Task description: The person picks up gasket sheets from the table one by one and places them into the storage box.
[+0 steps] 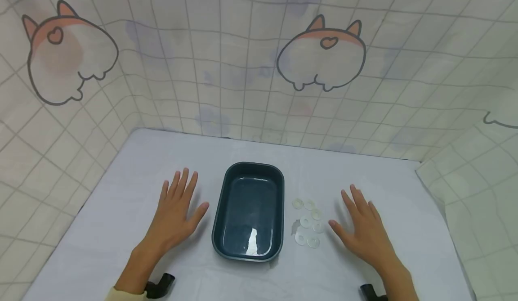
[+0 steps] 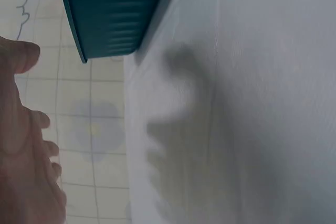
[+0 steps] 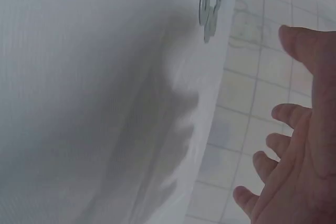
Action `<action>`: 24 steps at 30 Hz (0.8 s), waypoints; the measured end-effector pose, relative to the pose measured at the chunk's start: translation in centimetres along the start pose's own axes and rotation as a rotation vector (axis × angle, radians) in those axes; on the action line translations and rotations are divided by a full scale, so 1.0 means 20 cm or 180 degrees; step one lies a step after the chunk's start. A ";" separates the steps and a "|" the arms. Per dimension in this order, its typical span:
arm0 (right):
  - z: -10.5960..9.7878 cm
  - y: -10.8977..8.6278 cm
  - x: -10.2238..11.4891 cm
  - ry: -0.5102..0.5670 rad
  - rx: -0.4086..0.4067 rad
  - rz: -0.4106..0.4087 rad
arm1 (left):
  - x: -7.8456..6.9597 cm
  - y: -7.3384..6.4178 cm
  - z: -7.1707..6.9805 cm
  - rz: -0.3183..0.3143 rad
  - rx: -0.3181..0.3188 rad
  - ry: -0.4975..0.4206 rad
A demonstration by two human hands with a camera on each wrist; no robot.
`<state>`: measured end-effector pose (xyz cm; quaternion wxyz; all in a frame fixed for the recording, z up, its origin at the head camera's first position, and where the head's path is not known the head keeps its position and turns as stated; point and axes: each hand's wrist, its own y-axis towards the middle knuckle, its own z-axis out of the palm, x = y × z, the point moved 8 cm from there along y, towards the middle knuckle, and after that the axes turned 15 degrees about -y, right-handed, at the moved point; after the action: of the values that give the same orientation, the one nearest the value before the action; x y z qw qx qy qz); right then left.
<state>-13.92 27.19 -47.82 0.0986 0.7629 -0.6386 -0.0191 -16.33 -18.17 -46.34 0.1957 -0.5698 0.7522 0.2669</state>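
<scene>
A dark teal rectangular tray [image 1: 252, 215] with raised walls stands in the middle of the white table. Just right of it lie several small, pale, translucent rings like flat washers [image 1: 305, 222], in a loose cluster. To the tray's left my left hand [image 1: 175, 217] hovers above the table with fingers spread, holding nothing. My right hand [image 1: 366, 229] hovers likewise, right of the washers, its fingers extended and apart from them. In the left wrist view the tray's ribbed side [image 2: 113, 17] shows beyond the thumb. The right wrist view shows some washers [image 3: 206, 6] beyond the right thumb.
A white cloth [image 1: 344, 166] covers the table. Behind and at both sides hangs a gridded curtain [image 1: 243, 67] printed with cartoon animals. Small grey patches [image 1: 296, 227] mark the cloth near the tray. A black wrist mount [image 1: 161, 286] sits below the left hand.
</scene>
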 end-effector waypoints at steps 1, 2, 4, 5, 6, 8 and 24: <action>0.00 0.00 0.01 0.0016 -0.0009 -0.0009 | -0.02 0.00 0.00 0.0045 0.0002 -0.0046; 0.00 0.00 0.02 0.0024 -0.0036 -0.0024 | -0.03 0.00 0.01 0.0086 0.0004 -0.0089; 0.01 0.00 0.05 0.0032 -0.0092 -0.0063 | -0.06 0.00 0.03 0.0181 -0.0004 -0.0181; 0.01 0.00 0.07 0.0037 -0.0128 -0.0089 | -0.08 0.00 0.03 0.0215 -0.0003 -0.0227; 0.01 0.00 0.08 0.0045 -0.0157 -0.0116 | -0.09 0.00 0.04 0.0227 0.0012 -0.0260; 0.02 0.00 0.11 0.0046 -0.0177 -0.0151 | -0.12 0.00 0.07 0.0243 0.0037 -0.0285; 0.09 0.03 0.25 -0.0136 0.0243 -0.0059 | -0.22 -0.04 0.23 0.0272 0.0230 -0.0307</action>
<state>-13.77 21.95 -49.02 0.0556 0.7714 -0.6338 -0.0119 -14.47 -12.09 -47.49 0.2405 -0.5162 0.7747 0.2749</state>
